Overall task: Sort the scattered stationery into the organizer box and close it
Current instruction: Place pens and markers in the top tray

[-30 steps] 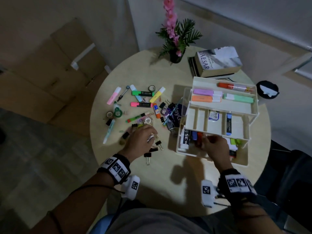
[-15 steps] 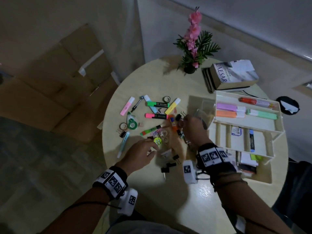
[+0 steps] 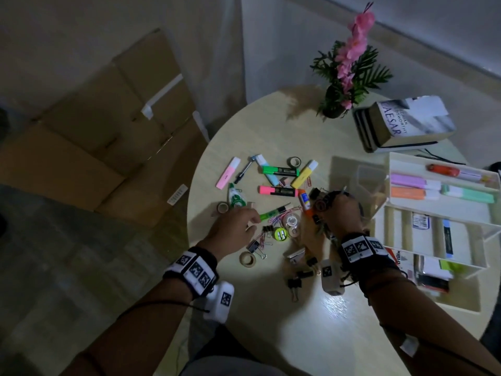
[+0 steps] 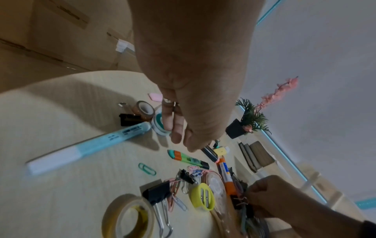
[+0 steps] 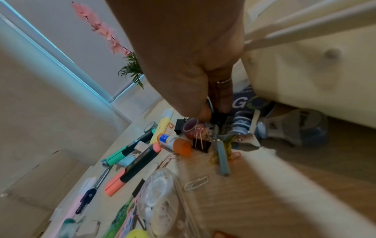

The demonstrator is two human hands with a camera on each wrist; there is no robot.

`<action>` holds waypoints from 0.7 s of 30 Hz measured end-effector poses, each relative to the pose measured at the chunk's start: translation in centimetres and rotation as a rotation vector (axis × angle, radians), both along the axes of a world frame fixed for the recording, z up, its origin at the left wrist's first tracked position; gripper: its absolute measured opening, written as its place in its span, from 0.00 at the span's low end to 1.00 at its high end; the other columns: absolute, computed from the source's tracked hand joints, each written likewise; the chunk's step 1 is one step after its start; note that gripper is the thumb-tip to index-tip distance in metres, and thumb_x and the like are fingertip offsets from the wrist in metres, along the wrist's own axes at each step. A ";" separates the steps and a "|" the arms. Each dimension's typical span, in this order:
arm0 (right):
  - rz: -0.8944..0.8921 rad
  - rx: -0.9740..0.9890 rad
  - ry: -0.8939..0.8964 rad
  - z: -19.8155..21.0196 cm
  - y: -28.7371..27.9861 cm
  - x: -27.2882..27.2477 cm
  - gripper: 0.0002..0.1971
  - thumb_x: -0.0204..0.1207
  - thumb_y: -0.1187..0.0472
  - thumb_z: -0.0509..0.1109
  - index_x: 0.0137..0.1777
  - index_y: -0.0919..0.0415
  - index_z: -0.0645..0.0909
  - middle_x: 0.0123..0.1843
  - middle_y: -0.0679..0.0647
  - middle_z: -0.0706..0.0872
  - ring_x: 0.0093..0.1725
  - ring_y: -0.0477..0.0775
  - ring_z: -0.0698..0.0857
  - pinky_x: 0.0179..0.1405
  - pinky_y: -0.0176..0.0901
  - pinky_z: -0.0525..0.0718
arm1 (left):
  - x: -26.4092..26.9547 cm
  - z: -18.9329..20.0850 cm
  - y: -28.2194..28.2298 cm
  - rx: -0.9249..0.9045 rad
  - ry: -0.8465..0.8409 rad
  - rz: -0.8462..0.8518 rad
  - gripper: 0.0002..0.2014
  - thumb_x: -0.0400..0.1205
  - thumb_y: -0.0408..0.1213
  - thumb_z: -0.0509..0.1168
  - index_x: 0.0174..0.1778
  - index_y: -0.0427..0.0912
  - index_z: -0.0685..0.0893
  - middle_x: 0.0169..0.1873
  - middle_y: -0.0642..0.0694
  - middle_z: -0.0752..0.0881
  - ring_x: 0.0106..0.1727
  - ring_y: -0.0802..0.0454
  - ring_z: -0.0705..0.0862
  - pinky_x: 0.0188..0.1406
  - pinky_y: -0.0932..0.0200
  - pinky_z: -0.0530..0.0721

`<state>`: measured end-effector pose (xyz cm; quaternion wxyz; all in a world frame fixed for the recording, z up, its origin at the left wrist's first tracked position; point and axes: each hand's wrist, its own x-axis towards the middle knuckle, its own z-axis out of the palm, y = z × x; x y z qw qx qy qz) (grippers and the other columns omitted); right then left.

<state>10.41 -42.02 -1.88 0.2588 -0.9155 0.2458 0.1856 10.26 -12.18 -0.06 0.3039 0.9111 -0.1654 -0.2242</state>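
Stationery lies scattered over the round table [image 3: 339, 321]: a green pen [image 3: 273, 211], pink highlighter [image 3: 276, 190], glue stick [image 3: 305, 200], yellow sharpener [image 3: 281, 234], tape roll [image 3: 247, 258] and black binder clips [image 3: 294, 282]. The white tiered organizer [image 3: 461, 297] stands open at the right with highlighters in its top tray. My left hand [image 3: 250, 219] hovers with relaxed fingers [image 4: 177, 128] just left of the green pen, holding nothing. My right hand [image 3: 341, 213] reaches into the pile beside the organizer [image 5: 305, 72], and its fingers [image 5: 223, 103] pinch a black binder clip [image 5: 217, 116].
A potted pink flower [image 3: 349, 77] and a stack of books [image 3: 401, 126] stand at the table's far side. Cardboard boxes [image 3: 108, 131] lie on the floor to the left. A long blue pen [image 4: 85, 145] lies near the table's left edge.
My right hand left the organizer's bottom tray and went to the pile beside it. My left hand moved from the binder clips up toward the green pen.
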 end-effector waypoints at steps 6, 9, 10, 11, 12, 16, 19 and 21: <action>-0.114 -0.111 -0.043 -1.8 -0.6 1.0 0.21 0.78 0.45 0.69 0.59 0.64 0.82 0.53 0.61 0.90 0.50 0.64 0.89 0.43 0.49 0.85 | 2.2 -1.3 -3.0 0.197 -0.143 -0.058 0.13 0.84 0.36 0.73 0.65 0.44 0.89 0.58 0.45 0.89 0.58 0.44 0.87 0.53 0.51 0.85; -0.168 -0.113 -0.062 -0.4 0.3 1.2 0.24 0.80 0.61 0.75 0.69 0.73 0.72 0.61 0.70 0.86 0.59 0.70 0.88 0.55 0.58 0.89 | 2.1 -1.8 -4.1 0.309 -0.199 -0.141 0.10 0.83 0.40 0.73 0.60 0.43 0.89 0.56 0.44 0.88 0.55 0.43 0.87 0.51 0.48 0.88; -0.175 -0.095 -0.077 -0.1 0.5 1.0 0.28 0.79 0.62 0.77 0.71 0.73 0.69 0.61 0.70 0.86 0.60 0.71 0.88 0.57 0.58 0.90 | 2.1 -1.9 -4.2 0.333 -0.216 -0.151 0.09 0.83 0.40 0.73 0.57 0.44 0.90 0.56 0.44 0.87 0.54 0.43 0.88 0.50 0.48 0.88; -0.190 -0.061 -0.102 0.4 0.9 0.8 0.31 0.78 0.62 0.79 0.73 0.71 0.67 0.61 0.69 0.86 0.59 0.70 0.89 0.57 0.59 0.92 | 2.2 -1.9 -4.4 0.349 -0.220 -0.149 0.07 0.83 0.40 0.73 0.55 0.44 0.90 0.54 0.44 0.88 0.52 0.43 0.88 0.48 0.48 0.88; -0.204 -0.031 -0.146 0.4 0.9 0.6 0.32 0.76 0.61 0.81 0.72 0.68 0.67 0.60 0.67 0.86 0.58 0.67 0.90 0.54 0.59 0.93 | 2.3 -1.9 -4.4 0.351 -0.223 -0.145 0.06 0.83 0.40 0.73 0.54 0.44 0.91 0.52 0.44 0.88 0.51 0.43 0.88 0.46 0.49 0.87; -0.278 0.146 -0.348 2.6 1.5 -1.1 0.28 0.75 0.65 0.82 0.68 0.65 0.68 0.53 0.52 0.83 0.52 0.58 0.90 0.41 0.42 0.92 | 3.1 -1.5 -4.5 0.329 -0.167 -0.141 0.08 0.79 0.43 0.76 0.48 0.43 0.92 0.45 0.43 0.90 0.46 0.43 0.89 0.39 0.54 0.83; -0.218 0.184 -0.462 5.0 1.1 -2.8 0.34 0.75 0.65 0.82 0.75 0.62 0.66 0.56 0.49 0.82 0.50 0.51 0.86 0.45 0.39 0.84 | 3.7 -1.3 -4.5 0.301 -0.078 -0.097 0.11 0.74 0.46 0.80 0.43 0.42 0.91 0.40 0.45 0.91 0.42 0.44 0.89 0.38 0.53 0.88; -0.199 0.208 -0.527 6.1 0.3 -3.7 0.39 0.73 0.64 0.82 0.79 0.55 0.64 0.52 0.53 0.87 0.39 0.47 0.86 0.35 0.30 0.81 | 3.9 -1.2 -4.5 0.241 -0.016 -0.032 0.12 0.71 0.47 0.84 0.39 0.44 0.90 0.36 0.49 0.90 0.41 0.48 0.89 0.39 0.54 0.88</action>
